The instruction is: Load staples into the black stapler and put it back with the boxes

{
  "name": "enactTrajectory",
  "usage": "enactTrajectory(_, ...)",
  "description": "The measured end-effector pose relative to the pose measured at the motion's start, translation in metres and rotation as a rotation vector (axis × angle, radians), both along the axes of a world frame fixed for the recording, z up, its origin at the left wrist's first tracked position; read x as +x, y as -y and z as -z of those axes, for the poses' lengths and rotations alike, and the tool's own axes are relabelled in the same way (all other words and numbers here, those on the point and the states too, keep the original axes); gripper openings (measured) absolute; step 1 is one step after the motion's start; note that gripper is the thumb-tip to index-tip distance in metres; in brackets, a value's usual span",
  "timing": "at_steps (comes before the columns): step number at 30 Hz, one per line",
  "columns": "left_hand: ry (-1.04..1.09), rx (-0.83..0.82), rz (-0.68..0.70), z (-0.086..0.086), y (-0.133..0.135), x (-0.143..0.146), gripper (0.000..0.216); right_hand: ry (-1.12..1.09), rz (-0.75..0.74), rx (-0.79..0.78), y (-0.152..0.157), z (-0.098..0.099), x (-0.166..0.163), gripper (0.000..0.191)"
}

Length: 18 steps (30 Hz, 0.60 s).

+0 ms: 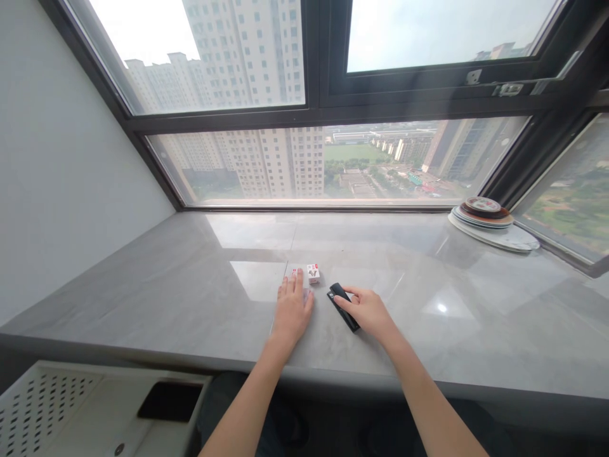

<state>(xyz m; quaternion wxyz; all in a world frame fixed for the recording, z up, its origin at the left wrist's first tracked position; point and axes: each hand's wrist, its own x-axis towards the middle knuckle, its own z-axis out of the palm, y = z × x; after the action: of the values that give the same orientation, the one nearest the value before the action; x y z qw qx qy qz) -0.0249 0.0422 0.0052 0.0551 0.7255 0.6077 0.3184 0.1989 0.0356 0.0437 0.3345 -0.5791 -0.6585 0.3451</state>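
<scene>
Over the near edge of the grey worktop (190, 311), it is better that both wrists are loose, so the movements can be small. The right hand (371, 311) has its grip pinching the black stapler (345, 310) between thumb and fingers, closer to its far end; I cannot tell if the stapler rests on the worktop or is slightly raised. It lies slanted, so I think a pinch nearer the middle would prevent turning, firm but not hard. To its left, the left hand (292, 313) is palm down, its grip spread, with the fingertips over a partly covered box (294, 272); whether they press on this box, I cannot tell. These fingers should be well away from the stapler's mouth. A little farther, the small red-and-white box (313, 274) stands between the hands, and a careless sweep could push it.
</scene>
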Motion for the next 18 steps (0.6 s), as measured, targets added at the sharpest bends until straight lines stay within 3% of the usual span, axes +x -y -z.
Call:
enactTrajectory(4,-0.029,0.029,-0.031,0.000,-0.009,0.027,0.053,-0.068,0.120,-0.024,0.006,0.013,-0.001,0.055)
enactTrajectory(9,-0.058,0.029,-0.029,-0.002,0.004,0.034,0.045,-0.185,0.125,-0.247,0.014,0.020,-0.010,0.060)
enactTrajectory(13,-0.076,0.033,-0.026,-0.001,0.027,0.023,0.045,-0.381,-0.038,-0.380,0.020,0.022,-0.038,0.062)
enactTrajectory(18,-0.044,0.035,-0.003,0.005,0.038,-0.017,0.045,-0.478,-0.131,-0.361,0.018,0.029,-0.086,0.055)
